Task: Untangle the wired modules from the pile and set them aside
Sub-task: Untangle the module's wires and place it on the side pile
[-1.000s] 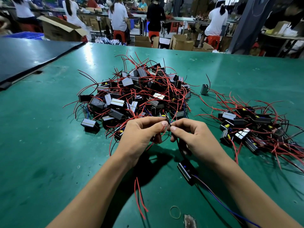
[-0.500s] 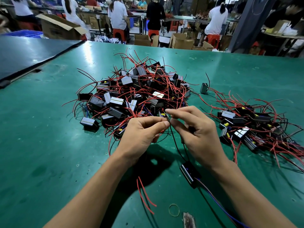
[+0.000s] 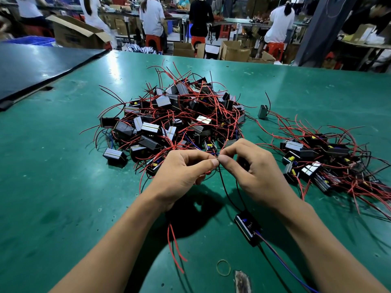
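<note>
A tangled pile of black modules with red wires [image 3: 175, 121] lies in the middle of the green table [image 3: 63, 187]. A smaller heap of modules [image 3: 323, 163] lies to the right. My left hand [image 3: 182, 174] and my right hand [image 3: 251, 170] meet fingertip to fingertip just in front of the pile, both pinching thin wires. A black wire runs from the pinch down to one black module [image 3: 247, 228] lying on the table between my forearms. Two red wire ends [image 3: 174, 248] trail out from under my left hand.
A lone module [image 3: 262, 112] stands between the two heaps. A rubber band [image 3: 223, 267] and a worn patch [image 3: 242, 281] sit near the front edge. A dark table [image 3: 31, 64] adjoins at left. Seated people and cardboard boxes [image 3: 74, 32] fill the background.
My right hand rose and reached forward over the wires, then came back down so its fingertips meet my left hand's again. The module between my forearms shifted slightly.
</note>
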### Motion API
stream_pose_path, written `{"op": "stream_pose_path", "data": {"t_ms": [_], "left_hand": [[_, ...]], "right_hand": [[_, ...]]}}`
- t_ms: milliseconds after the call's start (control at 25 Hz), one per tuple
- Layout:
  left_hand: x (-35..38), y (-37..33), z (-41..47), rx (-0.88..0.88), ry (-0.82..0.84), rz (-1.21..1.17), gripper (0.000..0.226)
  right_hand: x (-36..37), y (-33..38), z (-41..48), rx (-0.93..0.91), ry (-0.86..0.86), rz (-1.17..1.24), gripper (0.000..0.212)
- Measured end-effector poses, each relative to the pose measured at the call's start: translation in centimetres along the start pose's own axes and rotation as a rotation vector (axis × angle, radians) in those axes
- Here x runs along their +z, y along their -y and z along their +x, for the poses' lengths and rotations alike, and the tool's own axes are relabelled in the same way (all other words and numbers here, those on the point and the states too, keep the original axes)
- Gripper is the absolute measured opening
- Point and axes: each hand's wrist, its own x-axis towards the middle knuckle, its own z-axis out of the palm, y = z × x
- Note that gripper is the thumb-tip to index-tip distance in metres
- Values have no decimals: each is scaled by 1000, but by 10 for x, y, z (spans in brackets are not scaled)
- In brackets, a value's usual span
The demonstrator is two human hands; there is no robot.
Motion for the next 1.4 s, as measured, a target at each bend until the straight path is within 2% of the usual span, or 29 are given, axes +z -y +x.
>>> {"op": "stream_pose_path", "data": {"t_ms": [200, 320, 480, 680, 840, 960, 1040, 1120, 1320, 1400], "left_hand": [[4, 0, -1, 69, -30, 138, 11], [7, -1, -2, 134, -45, 261, 8], [6, -1, -3, 170, -81, 344, 6], [1, -2, -2, 78, -71, 253, 6], [0, -1, 0, 38, -54, 213, 5], [0, -1, 0, 43, -27, 203, 7], [1, -1, -1, 60, -10, 229, 7], [1, -1, -2, 98, 0, 282, 8], [1, -2, -3, 160, 13, 341, 4], [1, -2, -3, 146, 22, 340, 6]], "right_hand": [[1, 6, -1, 152, -4, 49, 15], [0, 6, 1, 279, 71, 87, 23], [-2, 1, 2, 436, 106, 277, 25], [-11, -5, -1, 145, 52, 84, 10], [-7, -13, -1, -69, 15, -4, 11], [-7, -14, 1, -163, 2, -68, 11], [-8, -13, 1, -163, 19, -83, 11], [-10, -11, 0, -57, 39, 1, 4], [-7, -5, 2, 475, 159, 435, 15], [-7, -2, 2, 561, 169, 543, 14]]}}
